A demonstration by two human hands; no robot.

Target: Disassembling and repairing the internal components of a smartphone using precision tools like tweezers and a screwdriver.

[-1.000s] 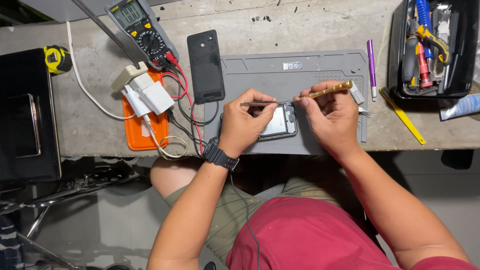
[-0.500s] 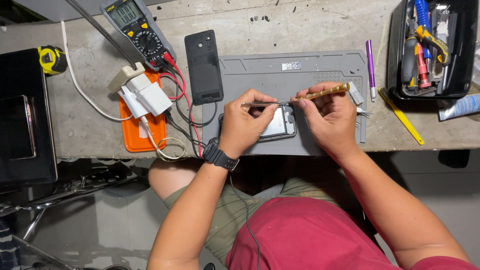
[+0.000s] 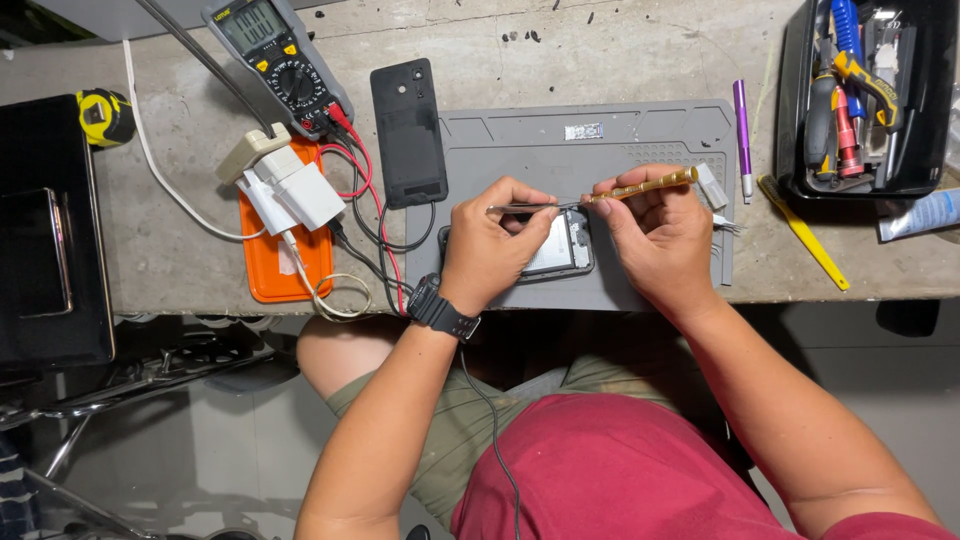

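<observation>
Two hands work over an opened smartphone (image 3: 562,247) on my grey mat (image 3: 640,150). My left hand (image 3: 495,245) pinches tweezers (image 3: 525,208); my right hand (image 3: 665,235) grips a brass screwdriver (image 3: 645,186). The phone looks light, stiff and fragile: hold its edges.

I noted a gold screwdriver (image 3: 645,186), grey mat (image 3: 640,135), orange tray (image 3: 285,262), purple pen (image 3: 742,135), and red shirt (image 3: 620,470).

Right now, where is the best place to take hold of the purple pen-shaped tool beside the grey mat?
Probably the purple tool is best gripped mid-shaft, from above, fingers closing from left and right. It lies flat, pointing away from the person, and the bench around it looks open.
</observation>
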